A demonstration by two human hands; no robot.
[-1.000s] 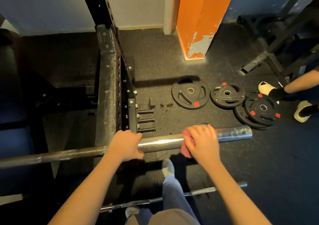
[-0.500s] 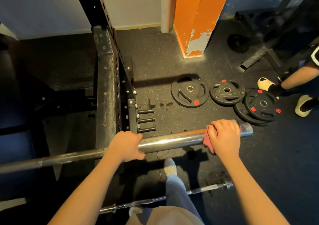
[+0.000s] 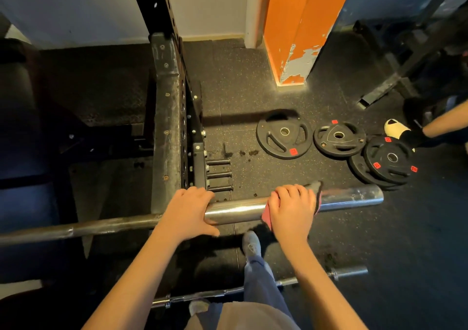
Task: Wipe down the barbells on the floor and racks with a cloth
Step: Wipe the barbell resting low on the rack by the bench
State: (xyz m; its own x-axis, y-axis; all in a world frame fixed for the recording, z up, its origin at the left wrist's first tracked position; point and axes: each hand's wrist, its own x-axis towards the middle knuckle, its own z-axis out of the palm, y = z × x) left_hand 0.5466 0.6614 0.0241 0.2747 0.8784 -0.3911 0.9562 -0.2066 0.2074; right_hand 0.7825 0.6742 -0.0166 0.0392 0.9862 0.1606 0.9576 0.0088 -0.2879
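Speckled rubber flooring point(image 3: 240, 81) fills mid-frame. At centre, your left hand point(image 3: 187, 210) clasps the barbell point(image 3: 354, 196) where shaft meets sleeve. Just to its right, your right hand point(image 3: 291, 209) grasps the pink cloth point(image 3: 266, 217) wrapped round that sleeve. A second barbell point(image 3: 349, 271) lies on the floor at lower right, with weight plates point(image 3: 283, 137) further up.

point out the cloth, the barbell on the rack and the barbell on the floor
cloth point(image 3: 266, 218): head view, pink fold at its left edge
barbell on the rack point(image 3: 235, 210): head view, shiny sleeve left of the cloth
barbell on the floor point(image 3: 350, 272): head view, sleeve at its right end
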